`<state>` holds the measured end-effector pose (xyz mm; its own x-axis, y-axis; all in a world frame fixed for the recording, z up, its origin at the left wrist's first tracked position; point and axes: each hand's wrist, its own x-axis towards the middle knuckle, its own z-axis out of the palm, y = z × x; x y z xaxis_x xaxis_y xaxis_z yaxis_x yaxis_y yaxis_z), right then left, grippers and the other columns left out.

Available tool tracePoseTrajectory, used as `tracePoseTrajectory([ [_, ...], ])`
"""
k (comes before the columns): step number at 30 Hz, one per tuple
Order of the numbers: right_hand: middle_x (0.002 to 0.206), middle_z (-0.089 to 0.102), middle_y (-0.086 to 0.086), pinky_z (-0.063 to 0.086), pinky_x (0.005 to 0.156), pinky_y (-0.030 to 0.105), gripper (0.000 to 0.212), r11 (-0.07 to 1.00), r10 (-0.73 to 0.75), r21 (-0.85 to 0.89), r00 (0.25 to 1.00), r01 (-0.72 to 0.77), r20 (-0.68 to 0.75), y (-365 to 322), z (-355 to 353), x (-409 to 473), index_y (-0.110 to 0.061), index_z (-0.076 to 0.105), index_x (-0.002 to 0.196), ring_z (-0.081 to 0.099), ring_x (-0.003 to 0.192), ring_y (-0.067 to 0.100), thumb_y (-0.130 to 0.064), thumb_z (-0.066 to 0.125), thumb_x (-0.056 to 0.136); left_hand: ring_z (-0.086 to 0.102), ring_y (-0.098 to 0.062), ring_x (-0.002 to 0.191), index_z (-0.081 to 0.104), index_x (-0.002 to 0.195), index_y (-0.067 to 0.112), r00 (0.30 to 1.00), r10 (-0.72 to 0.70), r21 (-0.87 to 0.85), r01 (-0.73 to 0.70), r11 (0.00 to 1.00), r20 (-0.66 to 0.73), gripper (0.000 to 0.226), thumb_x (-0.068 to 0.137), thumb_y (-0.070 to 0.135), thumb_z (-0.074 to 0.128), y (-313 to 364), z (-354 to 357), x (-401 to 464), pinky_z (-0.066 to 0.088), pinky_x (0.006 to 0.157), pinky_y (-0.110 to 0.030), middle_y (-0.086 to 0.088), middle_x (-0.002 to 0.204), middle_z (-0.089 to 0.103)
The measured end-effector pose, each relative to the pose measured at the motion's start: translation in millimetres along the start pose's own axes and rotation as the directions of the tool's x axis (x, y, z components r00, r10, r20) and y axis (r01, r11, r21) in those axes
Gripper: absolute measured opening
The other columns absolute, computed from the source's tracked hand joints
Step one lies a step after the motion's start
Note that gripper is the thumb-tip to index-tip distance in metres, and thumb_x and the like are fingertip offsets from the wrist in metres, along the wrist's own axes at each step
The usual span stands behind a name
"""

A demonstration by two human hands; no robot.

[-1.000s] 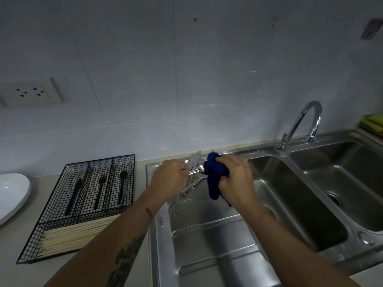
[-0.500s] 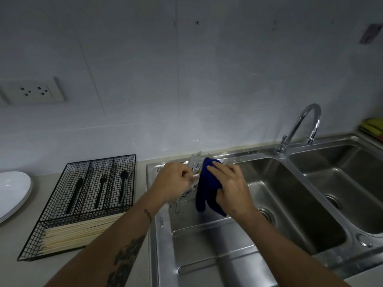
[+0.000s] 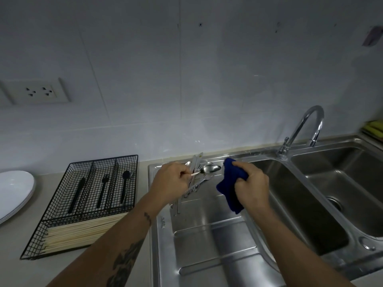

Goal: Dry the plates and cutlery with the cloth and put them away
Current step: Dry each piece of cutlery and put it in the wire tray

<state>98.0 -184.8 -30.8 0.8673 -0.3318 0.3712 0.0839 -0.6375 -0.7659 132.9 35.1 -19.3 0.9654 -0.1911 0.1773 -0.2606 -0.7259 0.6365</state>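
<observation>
Steel spoon [image 3: 210,168] pinched in left hand [image 3: 173,180], crumpled blue cloth [image 3: 232,184] gripped in right hand [image 3: 251,186]

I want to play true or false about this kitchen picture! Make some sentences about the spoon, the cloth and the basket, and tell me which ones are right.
1. The left hand holds a silver spoon by its handle. True.
2. The blue cloth is wrapped round the spoon's bowl. False: the cloth is bunched in the right hand, beside the bare bowl.
3. The black wire basket holds dark cutlery and pale chopsticks. True.
4. Water runs from the tap. False: no water shows.
5. White plates sit inside the sink. False: they rest on the counter, left of the basket.
</observation>
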Motion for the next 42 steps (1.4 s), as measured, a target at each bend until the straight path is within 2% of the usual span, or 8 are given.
tracePoseTrajectory([
  [6,0.123,0.066,0.009,0.046,0.103,0.039,0.053,0.779,-0.5,-0.284,0.827,0.559,0.255,-10,29,-13,-0.005,0.071,0.113,0.054,0.115,0.031,-0.001,0.073,0.061,0.058,0.003,0.053,0.078,0.079,0.017,0.997,-0.047,-0.119,0.053,0.992,0.053,0.016,0.087,0.01,0.065,15,-1,5,0.043,0.052,-0.012,0.011,0.063,0.065],
  [15,0.126,0.061,0.008,0.049,0.095,0.038,0.047,0.651,-0.567,-0.388,0.758,0.652,0.323,4,41,-17,-0.01,0.071,0.114,0.052,0.109,0.032,-0.01,0.074,0.067,0.058,0.002,0.056,0.074,0.076,0.02,0.993,-0.047,-0.129,0.062,0.99,0.112,0.02,0.087,0.008,0.062,-2,-1,-5,0.042,0.053,-0.006,0.011,0.066,0.067],
  [19,0.123,0.06,0.011,0.051,0.089,0.042,0.051,0.695,-0.482,-0.43,0.817,0.577,0.317,10,32,-4,-0.014,0.072,0.112,0.052,0.104,0.033,-0.014,0.082,0.062,0.059,0.002,0.06,0.073,0.077,0.022,0.992,-0.041,-0.112,0.054,0.992,0.116,0.02,0.088,0.008,0.063,-7,2,-8,0.043,0.055,-0.005,0.014,0.068,0.065],
  [24,0.126,0.057,0.011,0.052,0.087,0.041,0.053,0.642,-0.532,-0.386,0.747,0.662,0.398,-1,41,-10,-0.012,0.071,0.114,0.052,0.106,0.033,-0.009,0.08,0.062,0.058,0.008,0.055,0.068,0.069,0.028,0.995,-0.056,-0.186,0.071,0.98,0.084,0.031,0.087,0.004,0.062,-15,-3,-5,0.043,0.053,-0.006,0.015,0.063,0.064],
  [29,0.119,0.06,0.009,0.052,0.088,0.037,0.05,0.83,-0.386,-0.304,0.875,0.468,0.294,5,50,-4,-0.012,0.071,0.114,0.053,0.106,0.031,0.005,0.072,0.067,0.057,0.004,0.056,0.074,0.074,0.014,0.993,-0.089,-0.12,0.098,0.988,0.078,0.019,0.085,0.005,0.061,-27,-6,-8,0.044,0.055,-0.01,0.01,0.067,0.066],
  [33,0.11,0.064,0.003,0.04,0.085,0.017,0.048,1.0,0.013,-0.03,0.979,-0.007,0.204,-11,51,2,-0.015,0.074,0.107,0.057,0.095,0.015,0.013,0.05,0.076,0.054,-0.002,0.053,0.072,0.072,0.019,0.936,-0.348,-0.309,0.317,0.897,-0.049,0.023,0.085,0.004,0.059,-64,-16,-14,0.036,0.046,-0.009,0.01,0.061,0.061],
  [38,0.083,0.07,0.002,0.053,0.067,0.029,0.053,0.9,0.236,0.269,0.903,-0.342,0.358,-20,64,1,-0.023,0.071,0.082,0.063,0.08,0.02,0.017,0.036,0.079,0.05,-0.02,0.06,0.072,0.079,0.009,0.723,-0.689,-0.603,0.527,0.599,-0.052,0.02,0.084,0.001,0.054,-120,-42,-18,0.037,0.051,-0.025,-0.005,0.064,0.059],
  [42,0.083,0.07,0.012,0.051,0.065,0.031,0.051,0.823,0.345,0.275,0.822,-0.497,0.452,-21,83,-3,-0.016,0.071,0.085,0.064,0.08,0.028,0.016,0.032,0.078,0.054,-0.023,0.066,0.067,0.072,0.003,0.681,-0.729,-0.504,0.608,0.614,-0.067,0.017,0.086,0.003,0.057,-159,-46,-12,0.049,0.058,-0.037,-0.015,0.071,0.061],
])
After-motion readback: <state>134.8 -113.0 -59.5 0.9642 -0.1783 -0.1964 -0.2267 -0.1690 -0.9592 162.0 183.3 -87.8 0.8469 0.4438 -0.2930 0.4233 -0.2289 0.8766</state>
